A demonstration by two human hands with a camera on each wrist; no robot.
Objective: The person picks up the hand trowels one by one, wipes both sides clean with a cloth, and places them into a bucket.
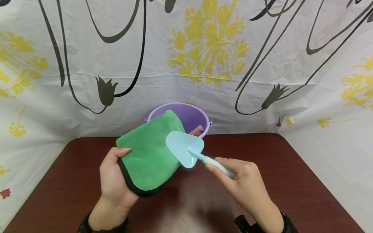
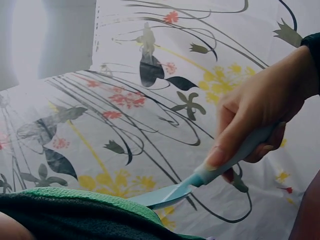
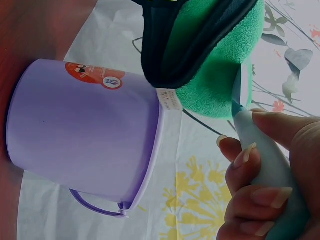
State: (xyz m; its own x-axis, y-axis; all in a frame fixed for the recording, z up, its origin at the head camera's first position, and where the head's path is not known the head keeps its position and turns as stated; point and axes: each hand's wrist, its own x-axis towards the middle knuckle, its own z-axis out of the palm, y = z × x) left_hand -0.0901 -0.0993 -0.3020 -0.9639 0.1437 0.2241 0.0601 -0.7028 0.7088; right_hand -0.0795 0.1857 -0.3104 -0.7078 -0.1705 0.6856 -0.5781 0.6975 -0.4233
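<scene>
My left hand (image 1: pixel 115 183) holds a folded green cloth (image 1: pixel 148 155) with a black border, thumb on top and the palm under its lower left side. In my right hand (image 1: pixel 247 181) is a light-blue toy trowel (image 1: pixel 185 145), gripped by its pale handle. The trowel's blade lies against the right part of the cloth. In the right wrist view, fingers curl round the handle (image 3: pixel 270 160) and the blade meets the green towelling (image 3: pixel 215 95). The left wrist view shows the blade (image 2: pixel 167 195) along the cloth's edge; most of the left hand is hidden there.
Behind the cloth a purple bucket (image 1: pixel 201 113) stands upright at the back of the dark red-brown table (image 1: pixel 262 152). A pinkish object (image 1: pixel 197 130) shows inside it, its kind unclear. A white flower-patterned sheet (image 1: pixel 140 81) hangs behind and beside the table.
</scene>
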